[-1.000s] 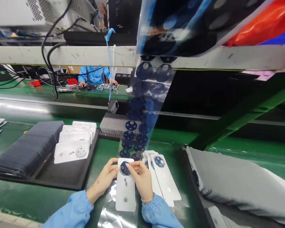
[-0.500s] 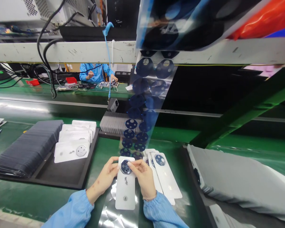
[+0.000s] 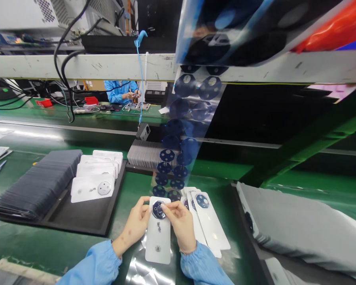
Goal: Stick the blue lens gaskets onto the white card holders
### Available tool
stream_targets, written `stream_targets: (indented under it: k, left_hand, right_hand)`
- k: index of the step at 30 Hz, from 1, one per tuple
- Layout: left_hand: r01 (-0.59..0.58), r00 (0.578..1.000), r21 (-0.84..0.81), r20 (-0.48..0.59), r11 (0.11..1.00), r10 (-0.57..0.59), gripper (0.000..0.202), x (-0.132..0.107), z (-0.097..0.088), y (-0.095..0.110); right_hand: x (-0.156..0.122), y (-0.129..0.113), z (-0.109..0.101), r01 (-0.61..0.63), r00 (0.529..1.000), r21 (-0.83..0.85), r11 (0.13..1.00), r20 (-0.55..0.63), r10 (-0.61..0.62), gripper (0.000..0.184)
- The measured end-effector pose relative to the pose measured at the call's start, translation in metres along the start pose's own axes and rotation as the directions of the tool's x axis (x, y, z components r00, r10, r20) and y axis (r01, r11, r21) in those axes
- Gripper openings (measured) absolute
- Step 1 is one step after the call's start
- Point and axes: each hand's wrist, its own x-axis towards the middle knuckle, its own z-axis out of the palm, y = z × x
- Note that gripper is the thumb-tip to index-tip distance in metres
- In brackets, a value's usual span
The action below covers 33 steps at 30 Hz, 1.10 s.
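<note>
A white phone back cover point(image 3: 158, 241) lies upright in front of me, with dark lettering and a round emblem. A dark blue octagonal camera sticker point(image 3: 157, 210) with round holes sits at its top end. My left hand point(image 3: 135, 221) grips the cover's upper left edge between thumb and fingers. At the sticker's right side, my right hand point(image 3: 180, 223) has thumb and forefinger pinched on it, hiding part of it. Right beside that hand lie several overlapping white covers point(image 3: 215, 225) bearing dark camera stickers.
A clear strip of dark stickers point(image 3: 178, 172) hangs from the shelf beam point(image 3: 106, 66). On the left a black tray point(image 3: 80, 221) holds white covers point(image 3: 91, 188) and dark sleeves point(image 3: 41, 184). Grey-covered stacks point(image 3: 302, 225) stand right. Across the line sits a person in blue point(image 3: 115, 93).
Both hands stay on the cover and sticker, with only a slight shift of the right fingers. The view has moved a little. The person across has brought their hands together.
</note>
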Motion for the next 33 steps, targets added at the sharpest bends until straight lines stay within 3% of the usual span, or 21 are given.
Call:
stream_targets:
  k: [6,10,14,21,28,33]
  left_hand:
    - [0.017,0.999,-0.099,0.035,0.995,-0.013,0.048,0.003,-0.001,-0.003]
    - [0.045,0.998,-0.193,0.048,0.98,-0.037,0.048,0.004,0.001,-0.001]
    - [0.046,0.999,-0.199,0.02,0.979,-0.043,0.049,0.002,0.003,0.002]
    - [0.042,0.999,-0.213,-0.003,0.976,-0.043,0.048,0.001,0.004,-0.001]
    - [0.024,1.0,-0.251,-0.014,0.968,-0.028,0.048,0.001,0.007,-0.005]
    - [0.014,1.0,-0.249,-0.012,0.968,-0.017,0.048,-0.001,0.009,-0.006]
  right_hand:
    - [-0.001,0.0,0.0,0.038,0.999,-0.064,0.997,-0.005,-0.038,0.033]
    - [-0.001,0.0,0.0,0.159,0.986,-0.226,0.961,-0.014,-0.167,0.03]
    - [-0.002,-0.003,0.001,0.24,0.965,-0.376,0.895,-0.008,-0.262,0.025]
    - [-0.004,-0.003,0.001,0.275,0.955,-0.465,0.842,0.029,-0.296,0.02]
    - [-0.008,0.004,0.002,0.332,0.914,-0.592,0.734,0.009,-0.406,0.035]
    - [-0.009,0.001,0.003,0.355,0.898,-0.615,0.704,0.015,-0.44,0.033]
